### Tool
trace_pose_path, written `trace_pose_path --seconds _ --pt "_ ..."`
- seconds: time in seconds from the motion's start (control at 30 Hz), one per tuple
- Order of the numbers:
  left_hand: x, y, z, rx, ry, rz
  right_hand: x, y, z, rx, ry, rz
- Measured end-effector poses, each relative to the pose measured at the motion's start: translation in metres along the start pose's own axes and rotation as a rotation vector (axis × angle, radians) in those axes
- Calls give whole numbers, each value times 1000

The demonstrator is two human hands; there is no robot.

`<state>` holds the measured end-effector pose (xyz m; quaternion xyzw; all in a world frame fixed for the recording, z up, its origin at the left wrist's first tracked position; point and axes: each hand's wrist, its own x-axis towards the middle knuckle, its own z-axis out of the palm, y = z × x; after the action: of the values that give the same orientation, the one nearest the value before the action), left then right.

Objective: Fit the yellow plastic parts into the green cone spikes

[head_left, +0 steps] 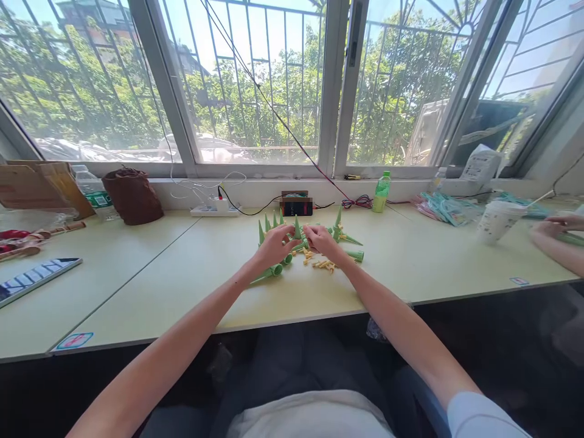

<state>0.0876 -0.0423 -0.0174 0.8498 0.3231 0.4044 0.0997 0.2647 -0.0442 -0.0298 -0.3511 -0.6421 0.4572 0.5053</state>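
At the middle of the table my left hand [276, 244] pinches a small green cone [297, 227], its tip pointing up. Just to the right, my right hand [322, 239] has its fingers closed close to that cone; whatever is between them is too small to make out. More pointed green cones [267, 223] stand behind my left hand, and others [338, 227] rise behind the right. Hollow green cones [275, 270] lie on their sides below my left wrist. Small yellow pieces [325, 265] are scattered in front of my right hand, by a green tube-like piece [357, 256].
A phone [296, 207] stands behind my hands, near a power strip [214, 210] and cables. A green bottle [381, 192], a white cup [500, 221] and plastic packets [443, 208] are to the right. Another person's hands [559, 234] rest at the far right; a brown bag [132, 194] stands left.
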Motion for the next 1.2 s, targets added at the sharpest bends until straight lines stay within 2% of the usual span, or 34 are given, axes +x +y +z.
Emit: trace_pose_path --seconds 0.17,0.3,0.47,0.73,0.83,0.97,1.2 --pt "10 -7 2 141 -20 214 1 2 -1 97 -2 71" --pt "17 -9 5 153 -29 258 3 3 -3 131 42 96" --pt "16 -2 2 51 50 70 6 4 -6 125 -8 48" --pt "3 1 0 -298 79 -311 6 4 -14 34 -123 -2" --pt "2 -1 1 -369 112 -374 4 0 -15 -21 -160 -27" --pt "0 -2 -1 -584 104 -469 5 -13 -17 -94 -241 -32" --pt "1 -5 -6 -756 131 -597 25 -42 -14 -290 -367 -51"
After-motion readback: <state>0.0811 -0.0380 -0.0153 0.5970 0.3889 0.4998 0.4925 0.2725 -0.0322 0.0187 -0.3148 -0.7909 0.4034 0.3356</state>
